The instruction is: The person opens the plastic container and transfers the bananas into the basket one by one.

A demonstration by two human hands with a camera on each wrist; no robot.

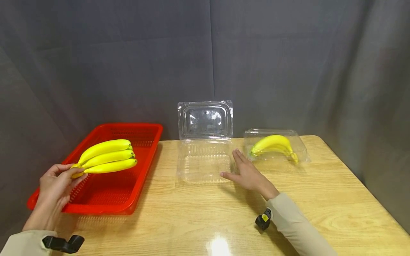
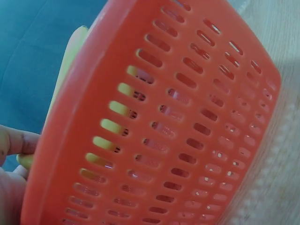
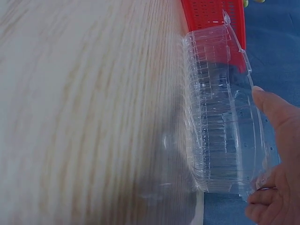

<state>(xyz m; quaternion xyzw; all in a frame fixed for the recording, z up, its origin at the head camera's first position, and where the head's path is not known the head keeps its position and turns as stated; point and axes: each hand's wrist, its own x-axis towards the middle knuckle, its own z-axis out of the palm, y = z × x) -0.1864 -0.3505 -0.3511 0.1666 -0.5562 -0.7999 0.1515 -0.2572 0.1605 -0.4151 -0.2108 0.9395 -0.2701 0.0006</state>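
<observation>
Two banana bunches and two clear clamshell boxes are in sight, plus one red basket (image 1: pixel 105 193). The left hand (image 1: pixel 56 186) pinches the stem of a three-banana bunch (image 1: pixel 107 156) above the basket, its long axis lying level, tips pointing right toward the open box (image 1: pixel 205 156) on the counter (image 1: pixel 224 213). The right hand (image 1: pixel 248 174), fingers straight, rests at that box's right edge. The closed box (image 1: pixel 275 145) holds the other bunch (image 1: pixel 273 144). Only the left wrist view shows the basket's slotted wall (image 2: pixel 187 122) close up; the right wrist view shows the thumb (image 3: pixel 276 112) against the open box's lid.
</observation>
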